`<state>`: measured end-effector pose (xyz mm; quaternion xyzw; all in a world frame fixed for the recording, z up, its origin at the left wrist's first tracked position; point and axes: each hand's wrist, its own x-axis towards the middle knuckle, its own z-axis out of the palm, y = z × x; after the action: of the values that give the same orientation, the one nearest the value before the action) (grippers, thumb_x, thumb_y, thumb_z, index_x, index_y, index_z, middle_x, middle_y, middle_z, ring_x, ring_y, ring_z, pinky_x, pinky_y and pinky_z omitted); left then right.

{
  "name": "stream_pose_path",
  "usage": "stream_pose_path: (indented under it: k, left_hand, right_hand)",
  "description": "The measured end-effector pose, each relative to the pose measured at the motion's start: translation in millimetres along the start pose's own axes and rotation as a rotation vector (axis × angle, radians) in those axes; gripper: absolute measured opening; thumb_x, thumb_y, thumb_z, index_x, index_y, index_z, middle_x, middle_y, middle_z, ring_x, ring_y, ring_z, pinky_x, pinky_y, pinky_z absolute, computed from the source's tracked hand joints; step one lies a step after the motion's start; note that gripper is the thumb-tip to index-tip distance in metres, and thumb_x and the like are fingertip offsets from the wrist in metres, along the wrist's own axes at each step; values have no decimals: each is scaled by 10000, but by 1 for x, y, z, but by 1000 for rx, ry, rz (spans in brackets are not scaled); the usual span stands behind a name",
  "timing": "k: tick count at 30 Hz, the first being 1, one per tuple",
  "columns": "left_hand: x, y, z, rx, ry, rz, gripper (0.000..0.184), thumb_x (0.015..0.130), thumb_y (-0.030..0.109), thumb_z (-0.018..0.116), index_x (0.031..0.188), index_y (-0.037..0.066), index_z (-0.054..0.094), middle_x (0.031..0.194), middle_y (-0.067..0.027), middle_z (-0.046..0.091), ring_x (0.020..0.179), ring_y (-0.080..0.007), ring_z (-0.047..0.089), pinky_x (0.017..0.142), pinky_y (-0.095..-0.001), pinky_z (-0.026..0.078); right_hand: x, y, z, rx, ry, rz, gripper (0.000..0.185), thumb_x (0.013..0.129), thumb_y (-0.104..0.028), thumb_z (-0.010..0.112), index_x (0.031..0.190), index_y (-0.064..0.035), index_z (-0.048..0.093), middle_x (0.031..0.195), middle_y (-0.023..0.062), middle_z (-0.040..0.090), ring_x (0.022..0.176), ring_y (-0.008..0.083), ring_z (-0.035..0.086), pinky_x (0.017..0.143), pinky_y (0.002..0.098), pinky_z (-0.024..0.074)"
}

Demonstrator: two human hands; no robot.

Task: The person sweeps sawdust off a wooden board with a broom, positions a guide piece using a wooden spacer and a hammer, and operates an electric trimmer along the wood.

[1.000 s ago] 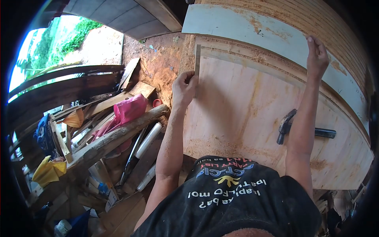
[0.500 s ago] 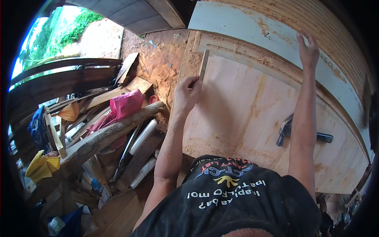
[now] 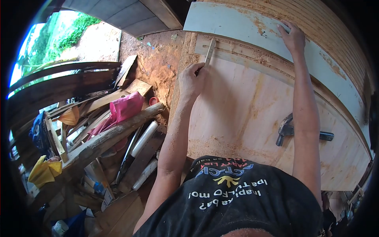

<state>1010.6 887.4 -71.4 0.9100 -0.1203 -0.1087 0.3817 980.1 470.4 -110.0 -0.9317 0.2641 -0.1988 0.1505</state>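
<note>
Beyond the hammer [image 3: 286, 129], the right hand [image 3: 293, 37] meets the white board [image 3: 233, 21], its grip unclear; left of the hammer, the left hand [image 3: 192, 81] clasps a thin strip [image 3: 210, 51].

This looks like a rough woodworking shop, open to the outdoors. Beneath the left hand [image 3: 192, 81], which grips a thin strip [image 3: 210, 53], lies a broad wooden panel [image 3: 233, 106] sprinkled with sawdust [image 3: 209, 146]. Right of that grip rests a hammer [image 3: 287, 130]; left of it, scrap wood [image 3: 98, 103], bare earth [image 3: 158, 71] and, farther off, greenery [image 3: 83, 31].
</note>
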Motion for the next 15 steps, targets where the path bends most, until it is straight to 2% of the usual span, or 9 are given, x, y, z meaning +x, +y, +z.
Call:
stream_pose_path:
  k: [3, 6, 7, 10, 13, 15]
  left_hand:
    - [5, -1, 4, 17, 29, 37, 283, 874, 221, 702, 1076, 27, 744, 876, -122, 726, 782, -185, 691, 747, -322, 538]
    - [9, 0, 7, 6, 35, 23, 281, 876, 217, 697, 1074, 23, 742, 875, -120, 730, 793, -190, 696, 752, -325, 539]
    - [9, 1, 8, 2, 30, 6, 281, 876, 215, 696, 1074, 22, 741, 875, -120, 731, 795, -191, 697, 754, -326, 539]
    - [9, 5, 4, -23, -9, -47, 345, 873, 314, 678, 1052, 27, 743, 940, -167, 716, 863, -290, 703, 802, -374, 535]
    - [11, 2, 7, -60, -2, -86, 338, 868, 304, 680, 1054, 29, 744, 916, -163, 723, 852, -283, 707, 787, -372, 536]
    - [16, -1, 8, -90, -20, -84, 301, 878, 248, 700, 1064, 16, 743, 851, -106, 727, 783, -177, 684, 738, -318, 534]
  right_hand:
    - [2, -3, 0, -37, -11, 3, 483, 882, -561, 631, 1207, -212, 707, 1220, 58, 677, 1173, 300, 603, 1071, 452, 384]
    - [-1, -10, -5, -143, 13, -22, 541, 885, -592, 629, 1212, -167, 704, 1241, 100, 670, 1179, 299, 615, 1026, 405, 450]
    - [0, -9, -6, -132, 10, -24, 547, 886, -597, 626, 1212, -165, 704, 1243, 101, 669, 1179, 299, 614, 1030, 411, 446]
    - [-1, -7, -3, -88, -10, -22, 549, 880, -607, 624, 1212, -177, 700, 1245, 82, 661, 1184, 297, 602, 1057, 435, 409]
    - [-2, -5, -3, -56, -34, -18, 526, 870, -604, 633, 1209, -206, 696, 1237, 44, 652, 1194, 289, 580, 1097, 461, 350]
    - [-1, -5, -4, -64, -30, -40, 525, 872, -603, 632, 1209, -204, 693, 1236, 44, 650, 1197, 284, 577, 1103, 458, 344]
